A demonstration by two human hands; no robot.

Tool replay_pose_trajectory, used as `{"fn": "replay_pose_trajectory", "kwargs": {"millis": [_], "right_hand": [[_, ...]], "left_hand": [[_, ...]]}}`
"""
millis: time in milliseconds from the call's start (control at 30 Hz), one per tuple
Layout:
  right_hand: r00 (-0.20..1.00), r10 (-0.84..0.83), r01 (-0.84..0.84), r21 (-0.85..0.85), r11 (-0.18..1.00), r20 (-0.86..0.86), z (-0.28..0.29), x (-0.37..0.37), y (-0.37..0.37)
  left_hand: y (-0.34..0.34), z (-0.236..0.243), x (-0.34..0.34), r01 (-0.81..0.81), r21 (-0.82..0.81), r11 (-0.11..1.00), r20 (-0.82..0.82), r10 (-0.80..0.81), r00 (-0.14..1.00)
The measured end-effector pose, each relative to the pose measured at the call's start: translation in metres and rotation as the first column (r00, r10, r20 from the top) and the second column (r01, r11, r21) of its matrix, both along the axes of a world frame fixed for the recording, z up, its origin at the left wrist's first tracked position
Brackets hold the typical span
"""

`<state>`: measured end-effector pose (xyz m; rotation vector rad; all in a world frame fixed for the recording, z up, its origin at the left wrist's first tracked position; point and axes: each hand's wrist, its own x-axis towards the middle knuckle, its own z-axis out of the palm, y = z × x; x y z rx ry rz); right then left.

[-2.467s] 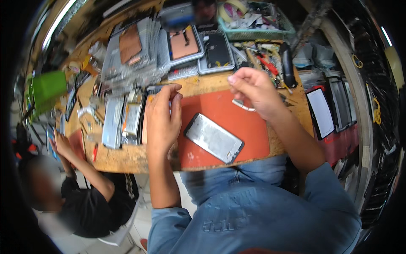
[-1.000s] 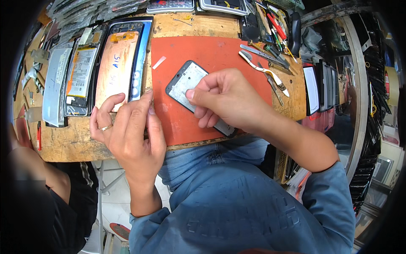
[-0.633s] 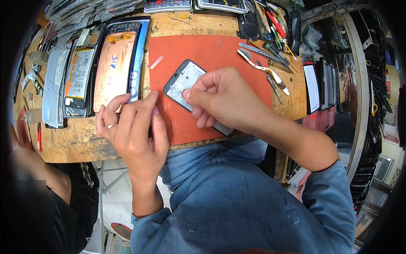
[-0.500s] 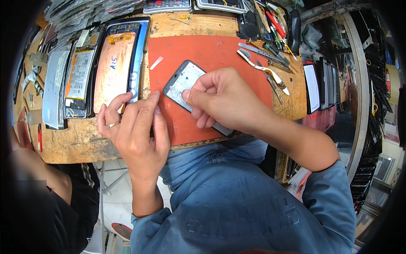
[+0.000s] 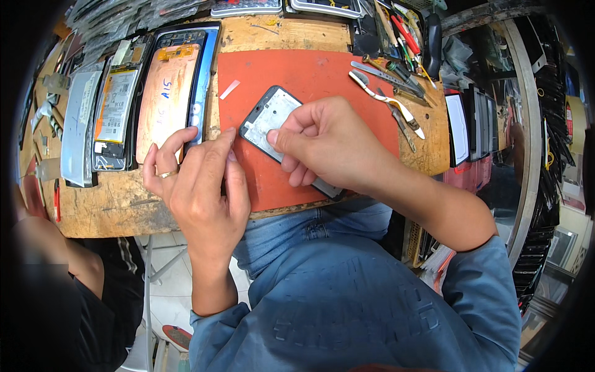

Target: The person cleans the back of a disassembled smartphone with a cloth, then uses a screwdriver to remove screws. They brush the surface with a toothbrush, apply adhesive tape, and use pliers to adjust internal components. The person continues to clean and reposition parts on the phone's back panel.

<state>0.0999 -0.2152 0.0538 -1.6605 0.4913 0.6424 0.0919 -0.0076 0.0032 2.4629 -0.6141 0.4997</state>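
A phone frame [image 5: 271,116] with a dark rim and a silvery, smudged inner face lies slantwise on the red mat [image 5: 297,68]. My right hand [image 5: 319,142] is over its middle, thumb and fingers pinched close to the surface; anything between them is too small or hidden to make out. To the left of the frame, my left hand [image 5: 201,170], with a ring on one finger, is held over the mat's left edge. Its fingers are bent and apart, and it holds nothing that I can see. A small white strip [image 5: 229,90] lies on the mat above it.
Opened phones, one with a copper-coloured back [image 5: 167,93], line the left of the wooden bench [image 5: 124,211]. A white-handled brush [image 5: 387,99] and tweezers [image 5: 389,77] lie at the mat's right. Plastic sleeves [image 5: 111,25] are piled behind. Another person's arm [image 5: 83,266] is at lower left.
Almost nothing differs. My left hand's fingertips have shifted very slightly upward, and my right hand stays pinched over the phone frame.
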Motion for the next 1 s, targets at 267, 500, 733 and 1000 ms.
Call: {"fn": "replay_pose_trajectory", "kwargs": {"millis": [267, 500, 733, 1000], "right_hand": [[1.0, 0.007, -0.007, -0.02, 1.0, -0.009, 0.002, 0.002, 0.0], [1.0, 0.016, -0.016, -0.017, 1.0, -0.006, 0.0, 0.002, -0.001], [0.999, 0.048, -0.047, -0.053, 0.998, 0.02, 0.003, -0.001, -0.002], [0.992, 0.029, -0.035, -0.05, 0.998, -0.125, 0.021, -0.041, -0.034]], "left_hand": [[-0.002, 0.005, -0.002, 0.02, 0.129, 0.991, -0.024, -0.017, 1.0], [-0.004, 0.008, -0.002, 0.038, 0.188, 0.981, -0.032, -0.033, 0.999], [-0.008, 0.009, -0.001, 0.038, 0.277, 0.96, 0.016, -0.044, 0.999], [-0.01, 0.007, -0.002, 0.041, 0.351, 0.935, 0.099, -0.081, 0.992]]}}
